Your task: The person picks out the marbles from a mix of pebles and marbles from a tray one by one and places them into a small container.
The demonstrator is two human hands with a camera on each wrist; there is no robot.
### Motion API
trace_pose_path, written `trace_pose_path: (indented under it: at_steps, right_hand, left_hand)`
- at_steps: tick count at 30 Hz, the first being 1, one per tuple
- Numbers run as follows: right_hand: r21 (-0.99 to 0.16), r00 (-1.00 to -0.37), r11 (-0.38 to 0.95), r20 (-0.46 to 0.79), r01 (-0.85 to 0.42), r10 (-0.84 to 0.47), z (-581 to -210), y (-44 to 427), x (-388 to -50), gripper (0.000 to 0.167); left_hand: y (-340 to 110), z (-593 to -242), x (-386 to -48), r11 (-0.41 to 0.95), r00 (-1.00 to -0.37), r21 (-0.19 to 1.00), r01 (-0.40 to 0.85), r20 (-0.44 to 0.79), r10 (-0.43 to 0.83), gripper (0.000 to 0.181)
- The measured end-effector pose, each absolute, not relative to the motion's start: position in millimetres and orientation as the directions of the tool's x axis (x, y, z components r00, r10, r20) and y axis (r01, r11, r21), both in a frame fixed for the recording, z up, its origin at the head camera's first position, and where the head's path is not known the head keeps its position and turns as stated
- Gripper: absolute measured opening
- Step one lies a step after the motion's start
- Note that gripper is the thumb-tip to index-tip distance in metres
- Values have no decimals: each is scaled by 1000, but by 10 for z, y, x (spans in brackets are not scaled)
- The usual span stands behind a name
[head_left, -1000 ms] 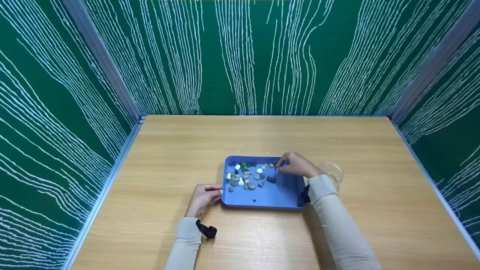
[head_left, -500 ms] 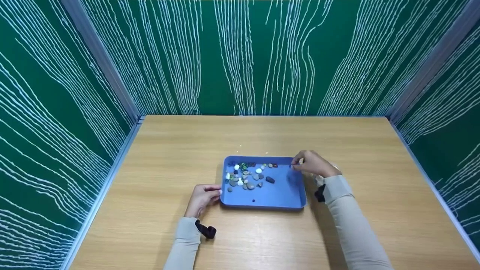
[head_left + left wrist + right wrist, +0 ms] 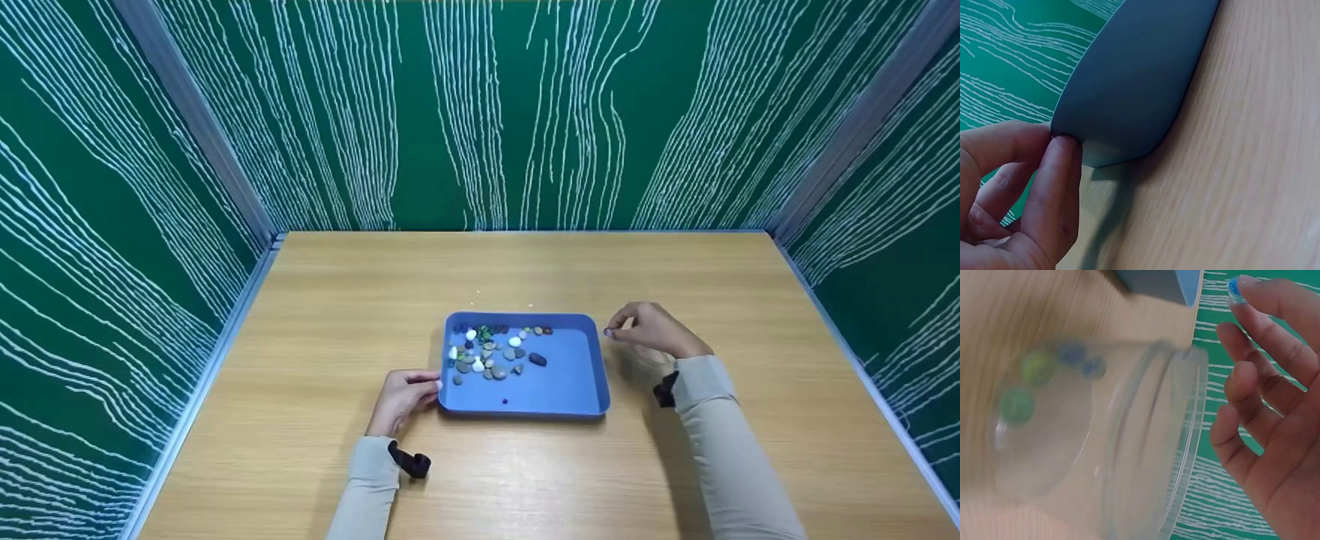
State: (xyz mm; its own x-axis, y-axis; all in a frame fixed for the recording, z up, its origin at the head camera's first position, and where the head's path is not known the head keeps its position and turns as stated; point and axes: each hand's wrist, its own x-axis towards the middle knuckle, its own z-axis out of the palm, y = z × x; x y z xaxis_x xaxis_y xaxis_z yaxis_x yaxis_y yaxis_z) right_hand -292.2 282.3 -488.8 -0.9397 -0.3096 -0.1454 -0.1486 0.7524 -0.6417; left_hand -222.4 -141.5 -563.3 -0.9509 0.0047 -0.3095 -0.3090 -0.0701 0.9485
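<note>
In the head view a blue tray [image 3: 555, 386] lies on the table with stones [image 3: 499, 371] and small glass pieces [image 3: 486, 331], mostly in its left half. My left hand [image 3: 403, 397] pinches the tray's near-left rim; in the left wrist view thumb and finger meet at the tray's corner [image 3: 1134, 84]. Just outside the tray's right side, my right hand [image 3: 654, 328] pinches a small blue marble [image 3: 1234, 289] between thumb and fingertip. Below that hand stands a clear jar [image 3: 1145, 439], mouth open, with green marbles [image 3: 1016, 405] and blue ones in it. The right forearm mostly hides it in the head view.
One dark bead [image 3: 505, 401] lies alone near the tray's front wall, and a long dark stone [image 3: 538, 360] near its middle. Tiny pale specks [image 3: 530, 305] dot the wooden table [image 3: 390, 285] behind the tray. Green patterned panels [image 3: 450, 112] enclose the table.
My right hand has moved right, from over the tray's far right part to beyond its right wall, carrying the blue marble. The left hand has kept its hold on the rim.
</note>
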Motion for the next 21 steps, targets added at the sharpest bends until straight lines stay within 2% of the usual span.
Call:
trace_pose_path:
  at_steps: [9, 21]
  right_hand:
    - [-644, -945, 752, -137, -143, -297, -4890, 3034, -2867, 17]
    - [-627, -952, 775, -186, -75, -242, -4835, 3172, -2787, 23]
  left_hand:
    - [-1420, -5632, -2211, -72, -954, 951, -300, -300, 9, 32]
    - [-1415, -5621, -2220, -71, -948, 945, -318, -319, -2, 30]
